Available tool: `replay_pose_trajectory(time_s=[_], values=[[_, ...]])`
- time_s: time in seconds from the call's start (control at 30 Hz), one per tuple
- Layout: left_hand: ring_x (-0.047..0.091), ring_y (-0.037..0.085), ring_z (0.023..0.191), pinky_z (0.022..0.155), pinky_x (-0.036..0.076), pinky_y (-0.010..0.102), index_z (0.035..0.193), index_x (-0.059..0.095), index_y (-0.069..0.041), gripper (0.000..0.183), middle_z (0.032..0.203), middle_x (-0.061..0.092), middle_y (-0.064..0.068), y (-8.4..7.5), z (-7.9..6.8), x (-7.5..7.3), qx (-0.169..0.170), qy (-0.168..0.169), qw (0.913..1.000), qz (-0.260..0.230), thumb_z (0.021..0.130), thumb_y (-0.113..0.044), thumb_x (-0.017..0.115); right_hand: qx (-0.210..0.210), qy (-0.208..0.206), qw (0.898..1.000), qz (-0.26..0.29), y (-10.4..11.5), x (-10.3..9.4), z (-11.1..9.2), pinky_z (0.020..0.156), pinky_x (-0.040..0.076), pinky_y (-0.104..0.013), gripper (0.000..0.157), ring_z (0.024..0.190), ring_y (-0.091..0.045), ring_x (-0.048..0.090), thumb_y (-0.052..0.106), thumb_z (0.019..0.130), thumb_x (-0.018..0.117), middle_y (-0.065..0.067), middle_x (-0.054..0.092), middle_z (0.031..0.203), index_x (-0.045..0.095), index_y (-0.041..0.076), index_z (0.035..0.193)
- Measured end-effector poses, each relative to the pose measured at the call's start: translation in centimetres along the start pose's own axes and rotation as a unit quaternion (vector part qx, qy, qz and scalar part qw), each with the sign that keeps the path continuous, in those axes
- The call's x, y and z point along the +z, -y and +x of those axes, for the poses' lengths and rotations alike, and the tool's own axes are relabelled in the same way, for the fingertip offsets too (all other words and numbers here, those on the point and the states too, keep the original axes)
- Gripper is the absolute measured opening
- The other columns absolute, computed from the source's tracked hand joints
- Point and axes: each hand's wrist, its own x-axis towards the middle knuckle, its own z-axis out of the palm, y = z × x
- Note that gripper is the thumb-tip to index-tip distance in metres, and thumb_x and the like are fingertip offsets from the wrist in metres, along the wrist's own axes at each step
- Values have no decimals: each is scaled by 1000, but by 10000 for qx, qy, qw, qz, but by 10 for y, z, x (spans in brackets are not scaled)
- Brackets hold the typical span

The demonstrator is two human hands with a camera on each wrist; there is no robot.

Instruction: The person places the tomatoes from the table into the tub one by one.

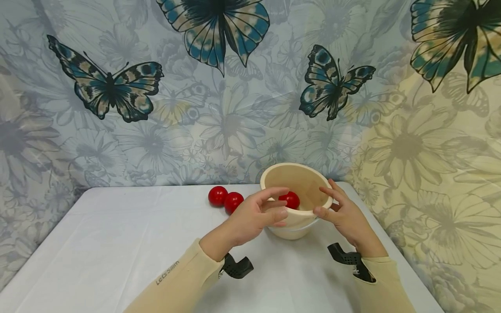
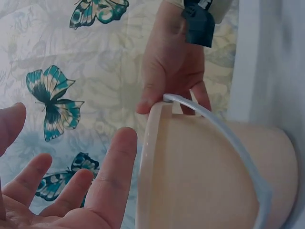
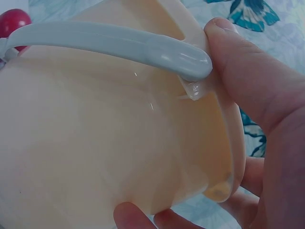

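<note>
The right hand (image 1: 346, 213) grasps the bucket (image 1: 296, 219) at its rim, thumb against the edge. The left hand (image 1: 256, 213) holds nothing, fingers extended just beside the bucket, which is towards the right of the table (image 1: 117, 243). One ball (image 1: 291, 200) lies inside; a second ball (image 1: 217, 196) and third ball (image 1: 234, 202) lie left of it

So the bench (image 1: 117, 252) is plain white on top. Two shiny red balls (image 1: 217, 196) sit on it side by side, just past the left hand (image 1: 252, 217), and a cream bucket (image 1: 299, 218) looks to be resting between both hands.
</note>
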Motion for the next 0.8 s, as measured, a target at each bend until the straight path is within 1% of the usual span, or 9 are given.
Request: replay_pose_trajectory(time_s=[0.17, 0.23, 0.33, 0.43, 0.53, 0.63, 0.8], values=[[43, 33, 136, 91, 55, 43, 146, 48, -8, 52, 148, 45, 9, 3, -22, -14, -109, -29, 9999, -8, 97, -5, 64, 26, 6, 10000, 76, 0, 0, -1, 89, 52, -27, 77, 132, -44, 44, 31, 92, 75, -1, 3, 165, 37, 3, 153], [41, 34, 137, 92, 54, 43, 147, 46, -7, 54, 150, 43, 12, 5, -29, -22, -162, -90, 9998, 90, 97, -5, 64, 39, 7, 10000, 89, 0, -1, -1, 88, 52, -27, 78, 132, -44, 44, 31, 91, 75, -1, 3, 165, 37, 3, 153], [42, 33, 136, 92, 54, 42, 148, 46, -8, 57, 149, 43, 13, 7, -40, -35, -266, -286, 9985, 377, 95, -8, 68, 26, 11, 10000, 83, 0, -1, -2, 89, 53, -28, 77, 132, -44, 44, 30, 91, 75, -1, 2, 166, 37, 3, 153], [43, 31, 134, 93, 54, 40, 147, 48, -12, 58, 146, 46, 10, 10, -50, -50, -384, -512, 9956, 690, 94, -11, 71, 8, -1, 10000, 70, 3, -2, -3, 89, 53, -29, 77, 132, -44, 44, 29, 92, 75, -2, 2, 166, 37, 3, 153], [40, 34, 136, 94, 53, 40, 147, 48, -12, 58, 146, 46, 11, 12, -60, -65, -413, -671, 9931, 872, 94, -12, 71, 6, 4, 10000, 77, 4, -3, -4, 89, 53, -29, 76, 132, -44, 44, 28, 92, 75, -2, 2, 166, 37, 3, 153], [36, 39, 137, 94, 53, 42, 148, 45, -8, 58, 149, 40, 13, 15, -70, -81, -401, -831, 9916, 906, 95, -11, 69, 2, 20, 9999, 117, 4, -2, -4, 88, 53, -27, 76, 132, -44, 45, 28, 92, 75, -2, 1, 166, 37, 3, 153], [37, 37, 138, 93, 53, 42, 149, 41, -7, 62, 154, 32, 13, 20, -86, -109, -588, -1304, 9852, 949, 95, -14, 70, -12, 29, 9998, 176, 2, -2, -3, 87, 52, -25, 76, 132, -43, 45, 28, 92, 75, -3, 1, 166, 37, 3, 153]])
